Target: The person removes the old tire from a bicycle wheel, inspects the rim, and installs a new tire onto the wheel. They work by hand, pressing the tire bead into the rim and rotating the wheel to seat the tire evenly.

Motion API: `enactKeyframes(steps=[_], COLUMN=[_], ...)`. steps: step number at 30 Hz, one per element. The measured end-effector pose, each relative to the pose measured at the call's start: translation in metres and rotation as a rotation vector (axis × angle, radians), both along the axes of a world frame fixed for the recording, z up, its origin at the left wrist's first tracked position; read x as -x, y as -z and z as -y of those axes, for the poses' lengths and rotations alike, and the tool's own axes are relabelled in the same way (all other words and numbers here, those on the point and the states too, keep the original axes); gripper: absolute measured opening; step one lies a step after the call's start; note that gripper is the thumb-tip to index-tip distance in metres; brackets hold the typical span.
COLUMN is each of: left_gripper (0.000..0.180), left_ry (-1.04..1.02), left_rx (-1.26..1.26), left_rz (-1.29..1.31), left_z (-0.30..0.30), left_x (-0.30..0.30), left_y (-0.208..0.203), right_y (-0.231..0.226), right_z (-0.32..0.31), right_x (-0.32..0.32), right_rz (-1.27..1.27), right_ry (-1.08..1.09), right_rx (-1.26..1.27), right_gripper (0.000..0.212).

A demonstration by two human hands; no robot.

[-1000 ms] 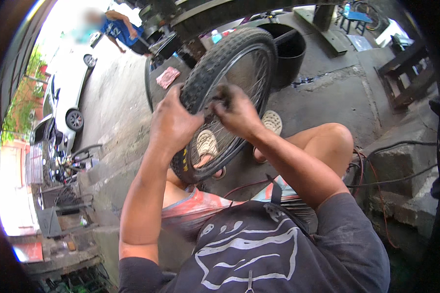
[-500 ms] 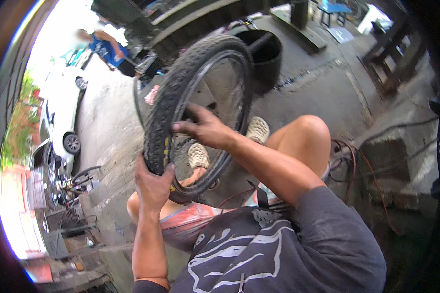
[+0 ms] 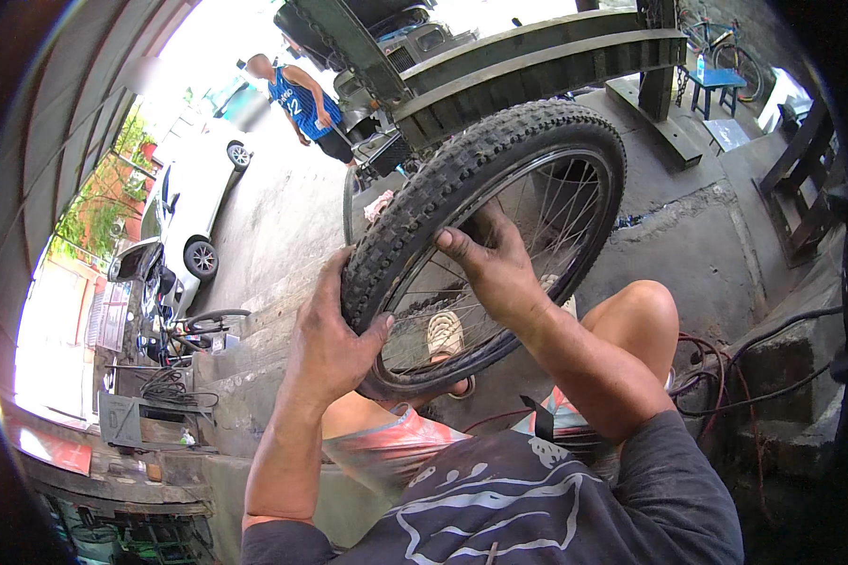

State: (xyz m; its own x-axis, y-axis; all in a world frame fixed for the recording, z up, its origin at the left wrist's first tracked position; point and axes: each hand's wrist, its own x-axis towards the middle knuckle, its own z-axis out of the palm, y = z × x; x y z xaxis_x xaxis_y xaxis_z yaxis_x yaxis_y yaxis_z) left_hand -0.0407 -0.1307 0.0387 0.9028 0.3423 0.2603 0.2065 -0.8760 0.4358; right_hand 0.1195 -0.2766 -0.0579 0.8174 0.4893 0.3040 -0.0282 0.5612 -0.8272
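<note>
A bicycle wheel (image 3: 605, 141) with a black knobby tire and thin metal spokes is held up, tilted, in front of my knees. My left hand (image 3: 337, 331) wraps round the tire at the wheel's near left, its thumb on the inner side. Farther along, my right hand (image 3: 501, 268) grips the tire's side and rim from within the wheel. Its thumb presses near the rim edge, and the other fingers are partly hidden behind. Through the spokes one beige clog (image 3: 445, 333) on my foot shows.
A heavy green metal frame (image 3: 537, 80) stands beyond the wheel. Hoses and cables (image 3: 716, 363) run along the right. A blue stool (image 3: 716, 87) is at the far right. A person in a blue jersey (image 3: 297, 99) stands far left, near a white car (image 3: 184, 207).
In the picture, the wheel and both hands have shifted right as the view turned. The wheel leans more to the right, and its spokes show more clearly. Both hands keep hold of it.
</note>
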Motion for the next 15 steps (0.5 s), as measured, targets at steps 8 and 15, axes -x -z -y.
enactKeyframes(steps=[8,15], left_gripper=[0.083,0.088], left_ry=[0.094,0.090], left_rx=[0.067,-0.152], left_rz=[-0.042,-0.149], left_z=[-0.010,-0.007], left_x=[-0.009,-0.041], left_y=[-0.029,-0.078], right_y=[-0.018,-0.033], right_z=[-0.003,-0.018], right_x=[0.001,-0.005], right_rz=[-0.026,-0.214], right_ry=[0.118,0.155], right_rx=[-0.026,-0.174], right_gripper=[0.038,0.038])
